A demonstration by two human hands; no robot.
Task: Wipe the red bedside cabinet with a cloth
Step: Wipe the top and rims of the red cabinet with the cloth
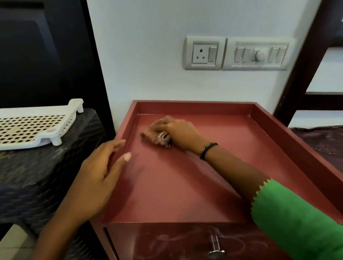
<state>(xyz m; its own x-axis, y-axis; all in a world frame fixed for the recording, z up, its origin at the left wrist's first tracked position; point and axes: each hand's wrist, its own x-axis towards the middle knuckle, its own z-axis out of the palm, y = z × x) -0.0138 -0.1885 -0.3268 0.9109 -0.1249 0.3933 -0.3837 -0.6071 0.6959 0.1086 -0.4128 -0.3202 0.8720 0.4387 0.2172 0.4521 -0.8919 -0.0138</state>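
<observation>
Red surface: cabinet top, raised rim, against my white wall.
Right grip: my right hand clutches the cloth.
Left grip: my left hand, fingers straight, rests on the rim.
Writing: illegible chalk scrawl on the drawer.

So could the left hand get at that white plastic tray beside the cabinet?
Probably yes. The left hand rests open on the cabinet's left rim, holding nothing, and the white tray lies just to its left with nothing between them.
</observation>
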